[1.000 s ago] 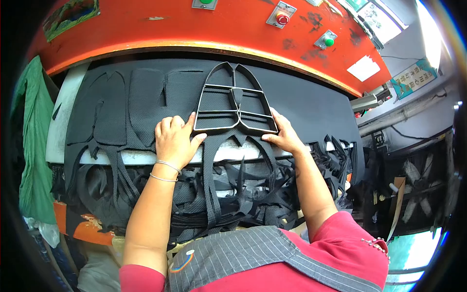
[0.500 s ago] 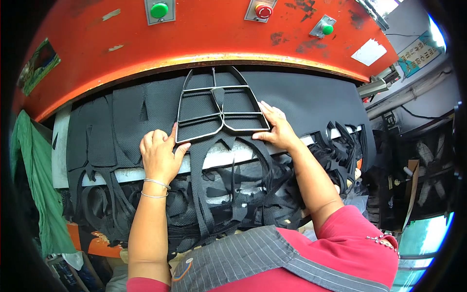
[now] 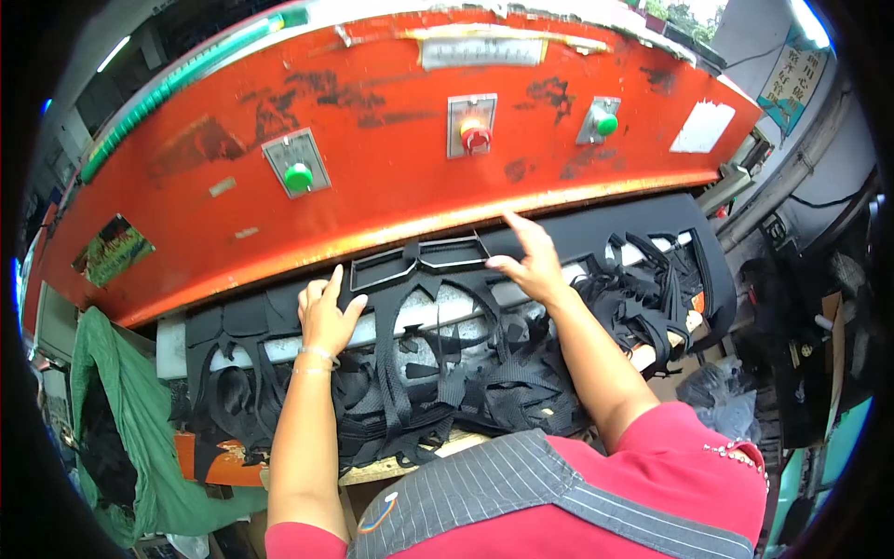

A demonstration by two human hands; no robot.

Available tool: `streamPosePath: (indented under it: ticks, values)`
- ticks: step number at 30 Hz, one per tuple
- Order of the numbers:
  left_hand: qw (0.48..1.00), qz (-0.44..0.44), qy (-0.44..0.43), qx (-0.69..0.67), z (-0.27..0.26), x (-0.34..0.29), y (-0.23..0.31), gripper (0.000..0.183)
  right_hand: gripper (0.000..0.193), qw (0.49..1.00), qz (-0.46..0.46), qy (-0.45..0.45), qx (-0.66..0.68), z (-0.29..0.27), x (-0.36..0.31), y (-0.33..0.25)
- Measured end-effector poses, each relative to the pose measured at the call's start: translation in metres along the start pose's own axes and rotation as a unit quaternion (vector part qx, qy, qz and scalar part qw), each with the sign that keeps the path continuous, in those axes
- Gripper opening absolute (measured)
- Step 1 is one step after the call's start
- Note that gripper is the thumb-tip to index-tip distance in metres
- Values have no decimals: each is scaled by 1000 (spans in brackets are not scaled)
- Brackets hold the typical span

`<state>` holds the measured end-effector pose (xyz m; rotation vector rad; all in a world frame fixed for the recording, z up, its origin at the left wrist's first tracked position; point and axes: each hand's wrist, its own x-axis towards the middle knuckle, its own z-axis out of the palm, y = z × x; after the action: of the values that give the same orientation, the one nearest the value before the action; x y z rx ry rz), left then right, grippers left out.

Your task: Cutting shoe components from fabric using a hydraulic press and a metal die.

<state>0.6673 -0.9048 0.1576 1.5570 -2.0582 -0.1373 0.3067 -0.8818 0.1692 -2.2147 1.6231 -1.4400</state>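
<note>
Red panel (image 3: 372, 177) hides the frame's (image 3: 416, 264) far end

The panel also covers the black sheet's (image 3: 605, 216) far edge. Whether the left hand (image 3: 326, 317) or right hand (image 3: 533, 267) touches the frame cannot be told. Tangled black strips (image 3: 447, 377) hide much of the white tabletop (image 3: 279, 350). The lower edge cuts off the apron (image 3: 466, 494) and red shirt (image 3: 670, 456). Marks on the paper strip (image 3: 480, 52) are too faint and small to tell.

A thin-walled silvery metal frame (image 3: 416, 266), its near edge notched in the middle, lies flat on black sheet material (image 3: 596, 228), its far part hidden.
</note>
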Motion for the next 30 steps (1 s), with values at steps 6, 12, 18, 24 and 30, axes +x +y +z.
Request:
streamPosePath:
  ticks: [6, 12, 18, 24, 30]
  values:
    - [917, 209, 328, -84, -102, 15, 97, 15, 53, 890, -162, 410, -113, -120, 73, -29]
    - [916, 256, 285, 117, -129, 60, 94, 17, 62, 833, -69, 471, -282, -126, 160, -8]
    - [976, 159, 118, -85, -118, -10, 99, 33, 44, 887, -177, 387, -178, -144, 78, -22]
    - [999, 3, 4, -47, -96, -169, 78, 23, 27, 985, -161, -42, -32, -110, -106, -103]
    - [996, 59, 16, 64, -85, -200, 86, 29, 64, 953, 16, -264, -147, -91, -158, -149]
